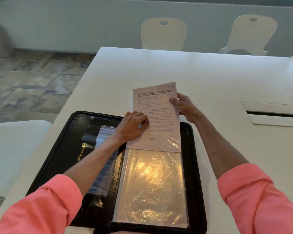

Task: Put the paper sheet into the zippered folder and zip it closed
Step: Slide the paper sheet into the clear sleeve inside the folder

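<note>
While the zippered folder (61, 159) lies open on the worktop (210, 78), both hands, the left hand (134, 124) and the right hand (183, 103), pinch the paper sheet (159, 102), its lower end tucked into the folder's clear sleeve (152, 188).

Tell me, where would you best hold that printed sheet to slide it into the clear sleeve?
Grip the paper sheet by its two long side edges, near the far half, as the left hand and right hand do. Its near end already sits in the plastic sleeve, so the far half stays free.
</note>
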Action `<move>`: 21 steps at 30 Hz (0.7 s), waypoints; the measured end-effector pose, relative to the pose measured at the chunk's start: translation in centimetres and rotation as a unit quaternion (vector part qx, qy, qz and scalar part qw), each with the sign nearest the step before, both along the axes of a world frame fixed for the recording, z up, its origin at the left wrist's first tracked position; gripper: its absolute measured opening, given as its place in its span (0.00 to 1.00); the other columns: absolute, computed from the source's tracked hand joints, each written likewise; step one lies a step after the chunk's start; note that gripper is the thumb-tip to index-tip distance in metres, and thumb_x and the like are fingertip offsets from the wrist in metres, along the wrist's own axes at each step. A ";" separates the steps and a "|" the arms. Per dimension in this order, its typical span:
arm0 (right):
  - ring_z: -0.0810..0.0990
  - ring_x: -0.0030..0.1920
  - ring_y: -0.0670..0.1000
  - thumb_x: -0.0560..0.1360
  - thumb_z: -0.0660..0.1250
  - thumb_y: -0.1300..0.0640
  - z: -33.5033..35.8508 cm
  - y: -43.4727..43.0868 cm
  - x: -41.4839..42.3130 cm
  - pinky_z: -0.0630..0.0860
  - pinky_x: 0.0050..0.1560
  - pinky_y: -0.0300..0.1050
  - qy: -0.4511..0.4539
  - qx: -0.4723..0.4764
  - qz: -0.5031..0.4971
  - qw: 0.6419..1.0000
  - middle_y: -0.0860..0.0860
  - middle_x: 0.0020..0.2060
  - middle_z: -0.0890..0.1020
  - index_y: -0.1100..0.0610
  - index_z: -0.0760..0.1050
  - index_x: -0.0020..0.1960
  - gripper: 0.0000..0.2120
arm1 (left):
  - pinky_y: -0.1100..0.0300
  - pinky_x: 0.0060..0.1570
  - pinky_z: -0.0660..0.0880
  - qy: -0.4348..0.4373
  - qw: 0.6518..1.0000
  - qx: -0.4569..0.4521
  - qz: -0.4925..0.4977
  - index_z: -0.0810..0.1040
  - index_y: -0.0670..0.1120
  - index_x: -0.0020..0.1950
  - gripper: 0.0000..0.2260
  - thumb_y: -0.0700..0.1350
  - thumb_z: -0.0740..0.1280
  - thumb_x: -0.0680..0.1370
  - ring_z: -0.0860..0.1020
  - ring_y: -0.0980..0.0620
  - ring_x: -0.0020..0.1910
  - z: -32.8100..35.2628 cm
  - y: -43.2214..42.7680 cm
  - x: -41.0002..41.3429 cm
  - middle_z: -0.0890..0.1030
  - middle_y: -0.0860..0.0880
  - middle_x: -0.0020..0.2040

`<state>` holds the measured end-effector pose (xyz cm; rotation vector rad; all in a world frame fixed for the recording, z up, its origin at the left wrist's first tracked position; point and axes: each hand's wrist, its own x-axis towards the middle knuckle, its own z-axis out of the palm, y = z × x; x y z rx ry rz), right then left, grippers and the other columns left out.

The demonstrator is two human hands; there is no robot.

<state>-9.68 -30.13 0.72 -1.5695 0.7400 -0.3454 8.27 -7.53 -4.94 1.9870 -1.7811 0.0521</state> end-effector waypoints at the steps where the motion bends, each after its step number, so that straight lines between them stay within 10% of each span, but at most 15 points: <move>1: 0.86 0.64 0.66 0.88 0.67 0.55 0.1 -0.1 -0.3 0.84 0.63 0.68 0.005 0.000 0.017 1.000 0.63 0.66 0.85 0.59 0.75 0.76 0.18 | 0.58 0.56 0.69 0.004 1.000 -0.002 -0.002 0.83 0.50 0.57 0.07 0.51 0.73 0.82 0.79 0.53 0.55 0.0 0.0 0.0 0.85 0.53 0.58; 8: 0.86 0.65 0.65 0.84 0.71 0.57 0.0 -0.6 -1.7 0.83 0.66 0.66 0.114 0.017 0.106 0.988 0.62 0.64 0.86 0.58 0.77 0.73 0.18 | 0.54 0.59 0.74 0.026 1.000 -0.014 -0.005 0.82 0.50 0.56 0.07 0.50 0.75 0.81 0.80 0.53 0.55 -0.2 0.2 0.3 0.85 0.53 0.57; 17: 0.87 0.54 0.59 0.87 0.66 0.61 0.8 1.0 1.7 0.87 0.46 0.53 0.060 -0.029 -0.036 0.997 0.58 0.57 0.87 0.55 0.80 0.66 0.09 | 0.55 0.54 0.76 0.020 0.999 -0.024 -0.017 0.82 0.50 0.55 0.06 0.49 0.75 0.81 0.76 0.58 0.48 -0.1 -0.1 -0.2 0.83 0.55 0.52; 21: 0.86 0.52 0.57 0.85 0.66 0.64 0.8 0.3 1.0 0.85 0.53 0.57 0.048 -0.040 0.008 0.998 0.56 0.53 0.86 0.56 0.81 0.64 0.10 | 0.58 0.54 0.73 0.020 0.999 -0.031 -0.011 0.82 0.50 0.55 0.06 0.49 0.76 0.81 0.75 0.60 0.49 0.2 0.1 0.0 0.84 0.54 0.54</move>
